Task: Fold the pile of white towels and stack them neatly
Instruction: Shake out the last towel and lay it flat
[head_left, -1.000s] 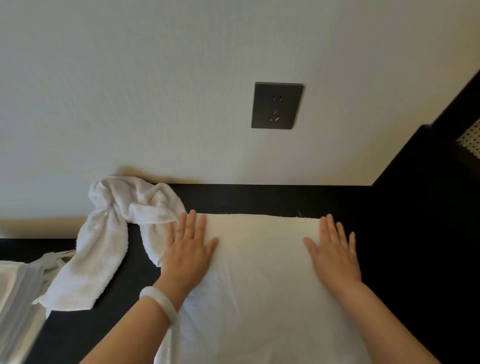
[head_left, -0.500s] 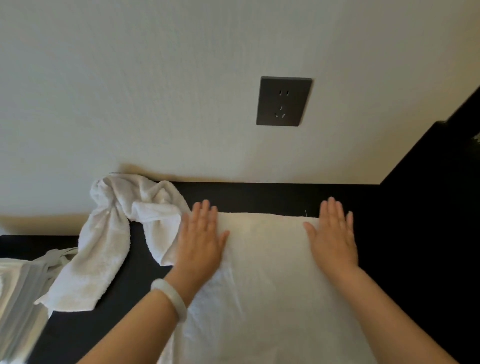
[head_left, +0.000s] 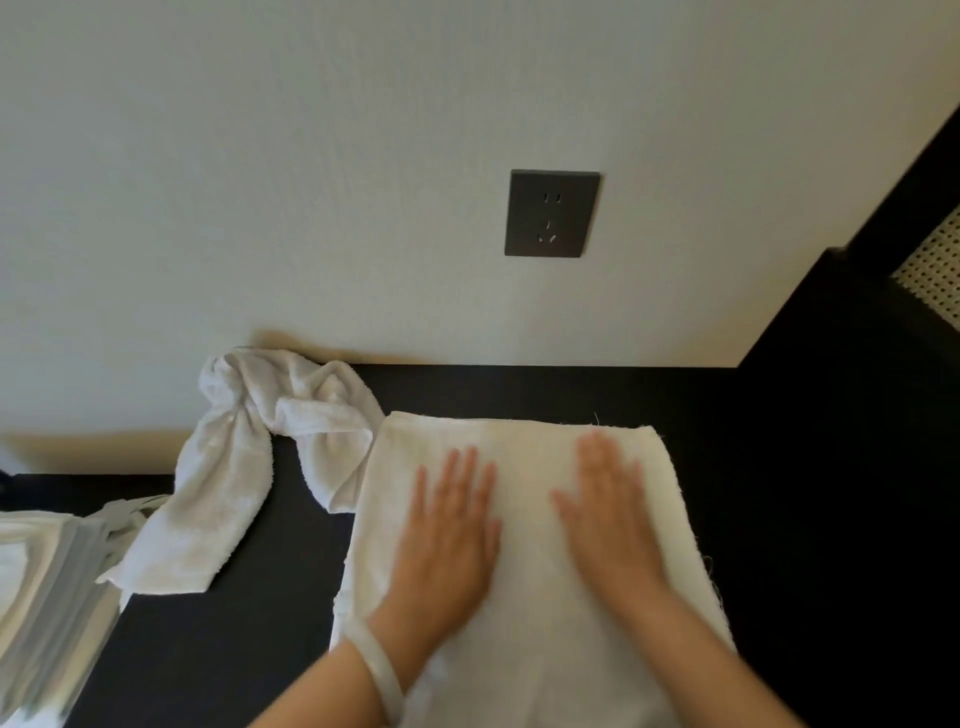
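Observation:
A white towel (head_left: 524, 457) lies spread flat on the black tabletop (head_left: 249, 623), its far edge near the wall. My left hand (head_left: 449, 535) presses flat on its middle-left part, fingers straight, a pale bangle on the wrist. My right hand (head_left: 610, 514) presses flat beside it on the towel's middle-right part. A crumpled white towel (head_left: 234, 467) lies to the left against the wall, one end touching the flat towel's left edge. A stack of white folded cloth (head_left: 41, 587) sits at the far left edge.
A cream wall with a dark power socket (head_left: 551, 213) rises right behind the table. A black cabinet side (head_left: 831, 415) with a perforated panel (head_left: 935, 270) stands at the right. Bare black tabletop lies between the stack and the flat towel.
Both hands have slid inward from the towel's far corners toward its middle, and a little nearer to me. They now lie close together. The crumpled towel has not moved.

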